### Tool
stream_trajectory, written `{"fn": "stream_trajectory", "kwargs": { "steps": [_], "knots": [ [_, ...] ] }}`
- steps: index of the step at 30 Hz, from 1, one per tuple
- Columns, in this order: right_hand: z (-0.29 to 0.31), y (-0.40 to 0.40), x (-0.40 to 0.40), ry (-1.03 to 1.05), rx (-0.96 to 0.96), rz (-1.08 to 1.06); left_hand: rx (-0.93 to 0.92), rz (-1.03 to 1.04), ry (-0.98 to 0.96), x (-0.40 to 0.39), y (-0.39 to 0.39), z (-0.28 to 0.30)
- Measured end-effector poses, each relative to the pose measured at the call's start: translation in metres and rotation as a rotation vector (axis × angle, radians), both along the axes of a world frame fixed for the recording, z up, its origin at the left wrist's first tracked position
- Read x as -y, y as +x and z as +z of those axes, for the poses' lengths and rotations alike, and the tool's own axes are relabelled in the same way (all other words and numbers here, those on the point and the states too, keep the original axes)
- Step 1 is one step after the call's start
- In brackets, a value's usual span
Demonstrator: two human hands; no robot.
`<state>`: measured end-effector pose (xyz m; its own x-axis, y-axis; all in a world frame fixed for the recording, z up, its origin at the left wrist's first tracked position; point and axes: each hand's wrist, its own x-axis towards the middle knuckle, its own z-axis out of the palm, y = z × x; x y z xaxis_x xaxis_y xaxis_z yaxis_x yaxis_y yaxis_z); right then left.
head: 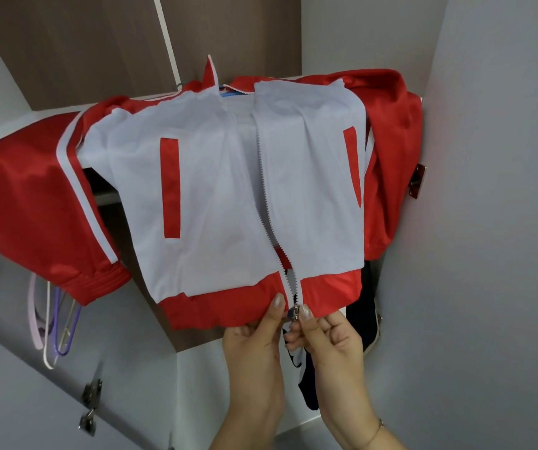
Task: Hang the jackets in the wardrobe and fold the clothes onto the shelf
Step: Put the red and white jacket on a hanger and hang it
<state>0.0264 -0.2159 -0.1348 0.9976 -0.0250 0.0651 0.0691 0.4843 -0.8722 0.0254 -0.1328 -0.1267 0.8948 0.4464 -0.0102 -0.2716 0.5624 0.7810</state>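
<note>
Both forearms rise from the bottom edge, wrists angled upward so the hands meet at the lower hem of the jacket (pixel 228 196). On the left hand (pixel 254 336) the palm side faces the camera, with the fingers curled behind the hem and the thumb pressed flat on the red band just beside the zip, pinching the cloth. Close against it, the right hand (pixel 322 332) has its fingers folded in and its thumb on top of the metal zipper slider (pixel 294 311), which it grips at the very bottom of the zip. A thin bracelet (pixel 378 428) sits on the right wrist.

Red and white, the jacket lies front-up across the edge of the wardrobe shelf (pixel 105 198), its collar on the shelf and its body hanging over the front towards the camera. Its zip is closed along the upper part and parted just above the slider. One red sleeve with white stripes droops to the left, the other bunches against the right wall.

Below the left sleeve hang several hangers (pixel 55 332), pale pink and purple. Behind the right hand a dark garment (pixel 363 323) hangs inside the wardrobe. Metal hinges (pixel 90 404) show on the open door at lower left.
</note>
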Motion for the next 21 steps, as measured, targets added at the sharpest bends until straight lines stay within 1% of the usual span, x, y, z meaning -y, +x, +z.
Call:
{"fn": "stream_trajectory", "kwargs": {
  "steps": [3, 8, 12, 14, 17, 21],
  "knots": [
    [-0.001, 0.0, 0.0, -0.008, 0.007, -0.019, 0.006, 0.015, 0.043, 0.0, 0.0, -0.001],
    [-0.004, -0.001, -0.003, -0.013, 0.0, -0.057, 0.017, 0.04, 0.186, -0.004, -0.001, -0.004],
    [-0.006, -0.002, -0.006, -0.021, -0.011, -0.079, 0.041, 0.111, 0.313, -0.004, -0.007, -0.009],
    [-0.006, -0.001, -0.008, -0.011, -0.006, -0.078, 0.051, 0.119, 0.308, -0.004, -0.009, -0.01],
    [-0.006, 0.003, -0.01, -0.002, -0.01, -0.067, 0.038, 0.073, 0.324, -0.008, -0.008, -0.012],
    [-0.01, 0.01, -0.011, -0.095, -0.05, -0.01, -0.01, 0.037, 0.323, -0.02, -0.005, -0.015]
  ]
}}
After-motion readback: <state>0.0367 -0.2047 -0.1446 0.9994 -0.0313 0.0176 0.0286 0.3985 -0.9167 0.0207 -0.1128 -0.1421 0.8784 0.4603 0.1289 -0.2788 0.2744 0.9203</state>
